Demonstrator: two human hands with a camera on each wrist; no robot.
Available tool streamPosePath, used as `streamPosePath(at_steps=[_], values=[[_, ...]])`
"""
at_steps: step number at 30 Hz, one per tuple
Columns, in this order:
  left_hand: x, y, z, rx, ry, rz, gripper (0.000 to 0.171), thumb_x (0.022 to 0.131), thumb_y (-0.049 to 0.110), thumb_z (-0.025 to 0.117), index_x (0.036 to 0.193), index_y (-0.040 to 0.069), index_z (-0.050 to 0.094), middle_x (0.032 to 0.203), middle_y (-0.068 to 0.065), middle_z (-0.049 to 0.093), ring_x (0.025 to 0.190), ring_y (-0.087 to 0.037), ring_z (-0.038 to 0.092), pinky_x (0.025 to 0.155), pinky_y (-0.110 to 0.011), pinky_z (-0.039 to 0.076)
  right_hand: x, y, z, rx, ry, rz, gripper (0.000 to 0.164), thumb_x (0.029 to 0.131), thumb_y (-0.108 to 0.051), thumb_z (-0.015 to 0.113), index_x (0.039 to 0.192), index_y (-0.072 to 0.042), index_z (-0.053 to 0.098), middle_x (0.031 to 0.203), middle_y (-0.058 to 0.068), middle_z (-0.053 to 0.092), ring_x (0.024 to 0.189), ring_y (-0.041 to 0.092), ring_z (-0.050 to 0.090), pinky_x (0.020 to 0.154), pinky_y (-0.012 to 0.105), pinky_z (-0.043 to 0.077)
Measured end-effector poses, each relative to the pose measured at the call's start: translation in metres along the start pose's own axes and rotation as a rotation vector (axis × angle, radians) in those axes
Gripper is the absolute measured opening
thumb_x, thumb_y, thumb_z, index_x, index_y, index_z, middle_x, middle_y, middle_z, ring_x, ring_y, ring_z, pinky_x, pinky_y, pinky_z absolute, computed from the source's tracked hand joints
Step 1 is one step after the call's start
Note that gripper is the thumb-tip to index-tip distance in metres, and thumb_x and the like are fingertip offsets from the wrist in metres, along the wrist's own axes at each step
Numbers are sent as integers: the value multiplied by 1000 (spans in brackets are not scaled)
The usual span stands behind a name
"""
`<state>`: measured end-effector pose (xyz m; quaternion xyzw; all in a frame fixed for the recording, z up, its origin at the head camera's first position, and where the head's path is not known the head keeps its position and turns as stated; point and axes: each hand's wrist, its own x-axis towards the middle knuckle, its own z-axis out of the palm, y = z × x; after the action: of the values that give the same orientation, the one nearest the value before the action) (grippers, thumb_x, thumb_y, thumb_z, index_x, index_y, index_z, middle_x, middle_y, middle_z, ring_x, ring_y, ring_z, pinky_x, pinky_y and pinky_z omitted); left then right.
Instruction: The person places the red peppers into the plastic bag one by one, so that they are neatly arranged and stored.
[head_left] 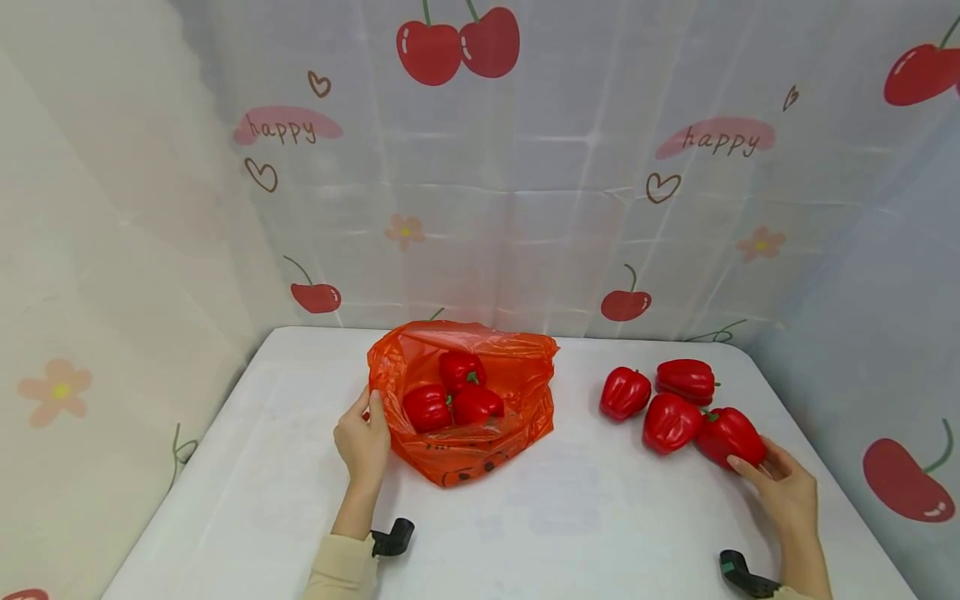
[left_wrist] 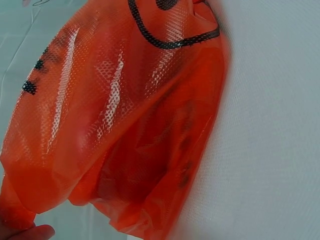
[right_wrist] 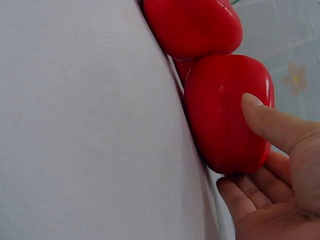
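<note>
An orange plastic bag (head_left: 525, 392) with black printing lies with its mouth spread, and three red bell peppers (head_left: 459, 367) show inside it. At the bag's left rim, my left hand (head_left: 362, 437) grips the plastic between thumb and fingers. In the left wrist view the bag (left_wrist: 115, 110) fills much of the frame, with just fingertips at the lower left corner. On the right, my right hand (head_left: 783, 483) holds the nearest red bell pepper (head_left: 729, 437) by its end. The right wrist view has the thumb on that pepper (right_wrist: 225, 115), the other fingers around its lower end.
Several loose peppers form a group on the right of the white table (head_left: 585, 508); one pepper (head_left: 671, 423) touches the held one. Behind them are another pepper (head_left: 625, 393) and one lying sideways (head_left: 686, 381). A printed curtain (head_left: 510, 208) hangs behind the table.
</note>
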<state>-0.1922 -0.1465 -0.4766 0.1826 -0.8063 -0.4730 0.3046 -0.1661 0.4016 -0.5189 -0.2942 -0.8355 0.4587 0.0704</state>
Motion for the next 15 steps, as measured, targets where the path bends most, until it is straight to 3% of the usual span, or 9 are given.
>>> streamPosePath(at_steps=[9,15], values=[[0,-2,0,0,-5,-4,34,99,18,54,126,0,63,122,-21,65,100,-40,67,82,-51,55,-1,0,5,25,54,20,78,91,-39,66,155,-13,28,155,20,36,139,40,38,106,50,38],[0,-2,0,1,-5,-1,34,99,19,55,126,0,64,122,-21,64,102,-41,66,82,-51,55,-6,-4,4,38,96,29,77,91,-41,65,155,-15,30,155,17,37,139,38,39,108,47,37]])
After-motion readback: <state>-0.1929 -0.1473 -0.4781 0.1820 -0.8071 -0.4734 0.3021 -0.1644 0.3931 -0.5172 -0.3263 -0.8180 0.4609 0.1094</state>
